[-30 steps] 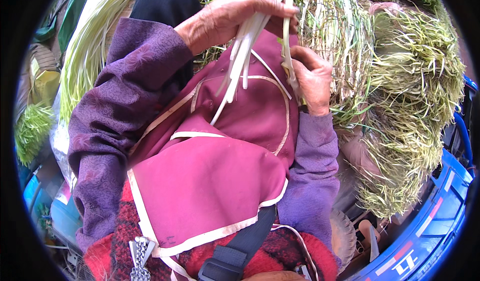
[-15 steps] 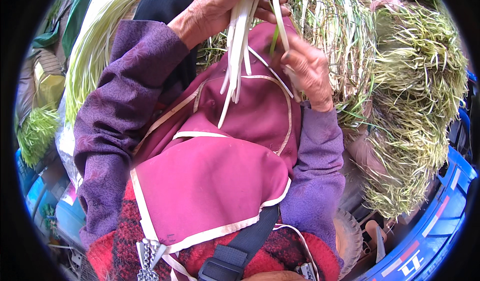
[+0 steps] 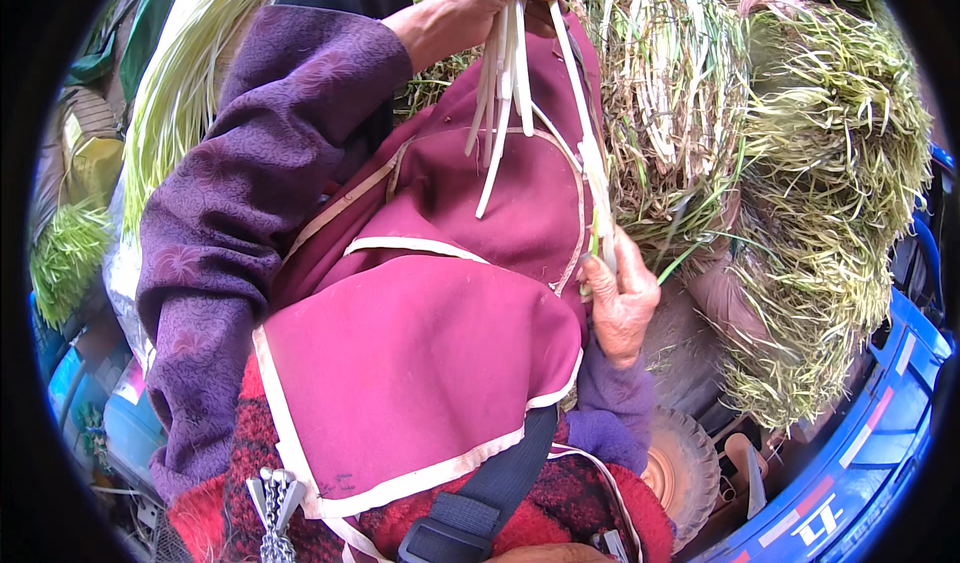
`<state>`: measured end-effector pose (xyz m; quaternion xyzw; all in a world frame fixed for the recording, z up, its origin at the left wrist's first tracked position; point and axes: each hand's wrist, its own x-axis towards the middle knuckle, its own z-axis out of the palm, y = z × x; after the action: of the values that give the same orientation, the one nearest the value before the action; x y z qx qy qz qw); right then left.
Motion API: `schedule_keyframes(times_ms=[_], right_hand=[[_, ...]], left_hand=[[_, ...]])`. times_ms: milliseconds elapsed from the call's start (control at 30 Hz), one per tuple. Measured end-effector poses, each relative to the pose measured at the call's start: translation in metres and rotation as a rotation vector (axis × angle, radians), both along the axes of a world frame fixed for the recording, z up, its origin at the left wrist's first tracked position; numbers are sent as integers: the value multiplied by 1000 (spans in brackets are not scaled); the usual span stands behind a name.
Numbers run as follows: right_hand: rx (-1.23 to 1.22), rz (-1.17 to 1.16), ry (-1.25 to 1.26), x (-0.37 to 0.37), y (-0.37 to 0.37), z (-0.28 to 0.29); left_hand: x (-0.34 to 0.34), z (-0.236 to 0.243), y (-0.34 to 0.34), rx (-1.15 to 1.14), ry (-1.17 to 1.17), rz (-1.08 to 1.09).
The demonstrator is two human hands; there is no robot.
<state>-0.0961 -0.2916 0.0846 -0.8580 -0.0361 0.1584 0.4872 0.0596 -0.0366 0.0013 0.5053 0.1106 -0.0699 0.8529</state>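
Far left, well below the left hand's grip: a bright green tuft of narrow leaves [image 3: 70,263]. Just above the tuft, a dull yellow sack [image 3: 92,168]; lower down, a pale blue plastic container [image 3: 135,433]. Nearer, left of the grip: a long drooping bundle of pale yellow-green stalks [image 3: 175,113].

A purple flower-patterned sleeve [image 3: 240,143] leads up to the left hand [image 3: 470,8], which sits at the upper edge of view, its top partly cut off. Fingers closed around a loose bunch of slender white stalks [image 3: 523,83]; their cut ends hang down below the grip, in front of the maroon cloth apron with cream trim [image 3: 410,333].

One long white strand [image 3: 580,103] slants from the left hand down to the right hand [image 3: 622,298]. Right grip narrow: thumb and fingers pinch the strand's lower end, a bit of green showing there. This hand is lower than the left, beside the apron's edge.

Right of and above the right grip: a heap of whitish and green stalks, partly dry [image 3: 670,113]. Below it, a ridged tyre with an orange hub [image 3: 690,473]. Farther right, a shaggy yellow-green leaf pile [image 3: 835,163]; beneath that, a curved blue panel [image 3: 860,463].
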Motion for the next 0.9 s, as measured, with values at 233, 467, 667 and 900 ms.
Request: schedule_keyframes(times_ms=[233, 467, 667, 900], right_hand=[[-34, -49, -57, -41, -12, 3], [-249, 39, -252, -75, -34, 16], [-430, -107, -171, -137, -117, -29], [-998, 245, 526, -182, -189, -90]], left_hand=[[2, -24, -24, 11, 109, 42], [6, -29, -29, 38, 96, 35], [14, -38, -15, 14, 48, 81], [20, -36, 20, -112, -69, 136]])
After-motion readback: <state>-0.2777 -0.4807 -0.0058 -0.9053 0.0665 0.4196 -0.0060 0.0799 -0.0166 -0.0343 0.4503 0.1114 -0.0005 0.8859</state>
